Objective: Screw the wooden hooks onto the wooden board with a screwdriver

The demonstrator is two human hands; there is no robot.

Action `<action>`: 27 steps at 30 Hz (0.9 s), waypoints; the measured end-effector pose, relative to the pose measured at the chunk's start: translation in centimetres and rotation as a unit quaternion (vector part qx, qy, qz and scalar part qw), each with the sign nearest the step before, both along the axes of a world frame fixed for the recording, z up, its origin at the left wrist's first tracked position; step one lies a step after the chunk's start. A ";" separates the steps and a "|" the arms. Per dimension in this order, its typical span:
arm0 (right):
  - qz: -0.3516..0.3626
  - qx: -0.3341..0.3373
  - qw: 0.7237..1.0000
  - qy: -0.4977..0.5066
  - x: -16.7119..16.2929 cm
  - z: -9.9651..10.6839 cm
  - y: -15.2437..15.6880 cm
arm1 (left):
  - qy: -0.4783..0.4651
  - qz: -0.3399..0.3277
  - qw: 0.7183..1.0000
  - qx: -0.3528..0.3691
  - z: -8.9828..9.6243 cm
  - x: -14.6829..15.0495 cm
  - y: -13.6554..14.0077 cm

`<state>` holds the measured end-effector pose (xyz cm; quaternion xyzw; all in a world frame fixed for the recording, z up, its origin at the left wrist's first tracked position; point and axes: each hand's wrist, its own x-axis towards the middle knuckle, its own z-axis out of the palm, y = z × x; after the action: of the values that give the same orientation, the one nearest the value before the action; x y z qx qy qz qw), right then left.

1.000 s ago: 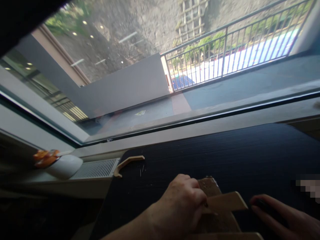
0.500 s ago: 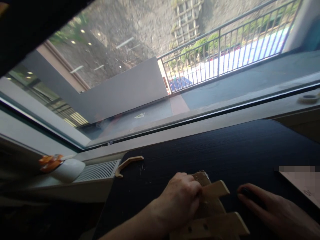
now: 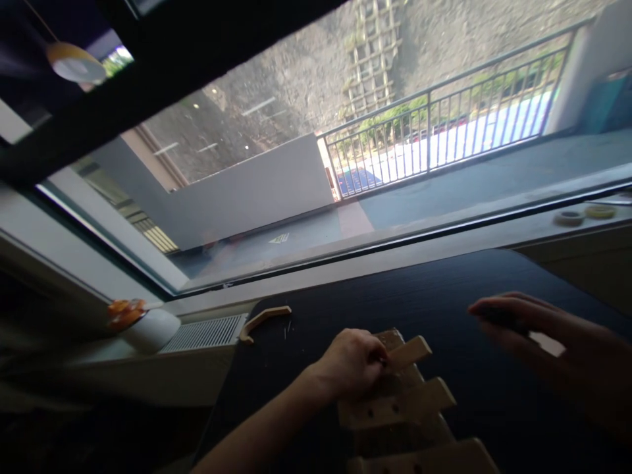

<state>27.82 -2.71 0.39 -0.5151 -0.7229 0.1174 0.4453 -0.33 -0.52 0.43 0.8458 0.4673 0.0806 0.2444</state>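
My left hand [image 3: 353, 362] is closed at the near end of a short wooden slat [image 3: 412, 353], fingertips pinched against it; a nail between them may be hidden. That slat lies across a long brownish board [image 3: 392, 339]. Below it, a second slat [image 3: 429, 398] with two dark spots and a third slat [image 3: 459, 457] cross the same board. To the right, my right hand [image 3: 563, 349] is raised above the black table, closed around a dark object [image 3: 506, 318] whose kind is lost in shadow.
On the black table [image 3: 444, 289], a bent wooden strip [image 3: 266, 312] lies at the far left beside thin nails [image 3: 288, 329]. A white pot with orange flowers [image 3: 153, 329] stands on the sill left of the table. Rolls of tape [image 3: 569, 218] rest on the right sill, under the window.
My right hand has risen away from the table with the dark object. My left hand stays at the top slat. The view has shifted, showing more of the board's lower slats.
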 end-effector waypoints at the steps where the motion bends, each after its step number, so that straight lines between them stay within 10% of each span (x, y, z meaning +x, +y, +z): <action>1: 0.012 0.012 1.000 0.005 -0.5 1.5 -0.1 | -0.005 0.007 1.000 -0.007 0.1 0.0 0.0; 6: 0.048 0.048 0.997 0.023 -3.7 5.6 -0.7 | -0.005 0.023 1.000 -0.017 0.3 0.0 -0.2; 27: 0.202 -0.025 0.978 -0.038 -8.0 1.7 -1.4 | 0.074 -0.006 0.997 -0.007 1.4 1.0 -0.1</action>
<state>19.82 -4.10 2.06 -0.3737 -0.8251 0.2034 0.3719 0.66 -0.60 1.85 0.8504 0.4798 0.0127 0.2154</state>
